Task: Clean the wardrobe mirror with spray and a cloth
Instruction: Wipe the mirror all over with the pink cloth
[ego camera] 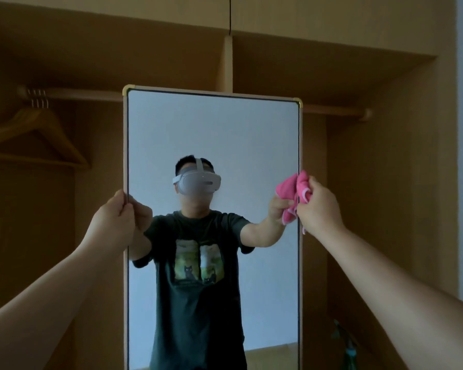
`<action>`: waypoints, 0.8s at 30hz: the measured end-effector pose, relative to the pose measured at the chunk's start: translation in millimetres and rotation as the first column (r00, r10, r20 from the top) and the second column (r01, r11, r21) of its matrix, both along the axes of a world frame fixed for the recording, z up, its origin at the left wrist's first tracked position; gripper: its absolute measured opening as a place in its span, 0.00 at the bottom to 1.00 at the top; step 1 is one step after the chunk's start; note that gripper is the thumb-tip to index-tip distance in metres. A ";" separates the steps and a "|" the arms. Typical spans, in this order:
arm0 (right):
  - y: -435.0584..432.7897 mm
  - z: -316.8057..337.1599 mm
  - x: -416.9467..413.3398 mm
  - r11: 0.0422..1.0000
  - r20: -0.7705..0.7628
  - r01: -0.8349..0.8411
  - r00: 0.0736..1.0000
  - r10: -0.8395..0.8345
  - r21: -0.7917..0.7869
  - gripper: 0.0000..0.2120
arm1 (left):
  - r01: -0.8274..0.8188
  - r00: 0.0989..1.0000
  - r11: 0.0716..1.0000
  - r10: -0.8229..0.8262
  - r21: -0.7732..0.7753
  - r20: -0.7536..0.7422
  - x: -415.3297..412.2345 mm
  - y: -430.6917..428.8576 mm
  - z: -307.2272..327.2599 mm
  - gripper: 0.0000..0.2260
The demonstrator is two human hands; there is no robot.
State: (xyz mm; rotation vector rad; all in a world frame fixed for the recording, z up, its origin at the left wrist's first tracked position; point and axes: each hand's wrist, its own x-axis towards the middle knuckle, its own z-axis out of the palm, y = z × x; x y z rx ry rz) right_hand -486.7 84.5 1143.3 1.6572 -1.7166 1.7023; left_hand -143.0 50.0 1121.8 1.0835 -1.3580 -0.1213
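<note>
a tall rectangular mirror (211, 145) stands upright in front of an open wardrobe (385, 182) of smooth, matte, tan wood. its frame is narrow and pale, with a thin dark line inside it and rounded brass-coloured caps on the two top corners. the glass is flat and glossy and gives back a plain pale wall and a person in a dark t-shirt (198, 303) with a printed picture on the chest.

the left hand (112, 217) grips the mirror's left edge about halfway down the visible frame, the fingers curled round behind it and the thumb lying along the front. the right hand (320, 206) is clenched round a pink cloth (304, 190) – soft, fuzzy, bunched into loose folds, with a paler stitched hem – and holds it against the mirror's right edge, so the cloth touches the frame and overlaps the glass there. both arms are bare and stretched forward.

behind the mirror a round wooden rail (86, 94) runs across the wardrobe, with wooden hangers (35, 134) on metal hooks at its left end. low on the right, inside the wardrobe, stands a green object (348, 351) too dim to make out.
</note>
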 end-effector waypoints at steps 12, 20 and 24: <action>-3.3 -35.7 -10.1 0.996 -0.011 -0.086 0.996 0.086 -0.009 0.27 | 0.064 0.998 0.986 -0.067 0.157 0.012 -1.0 20.8 -43.0 0.18; -4.9 -56.5 -3.6 0.996 0.059 -0.071 0.996 0.068 0.046 0.29 | 0.121 0.986 0.969 -0.141 0.215 0.084 17.0 7.2 -62.3 0.15; -7.0 -70.7 -0.8 0.998 0.079 -0.050 0.996 0.047 0.041 0.30 | 0.182 0.973 0.959 -0.207 0.219 0.101 19.2 5.2 -75.8 0.13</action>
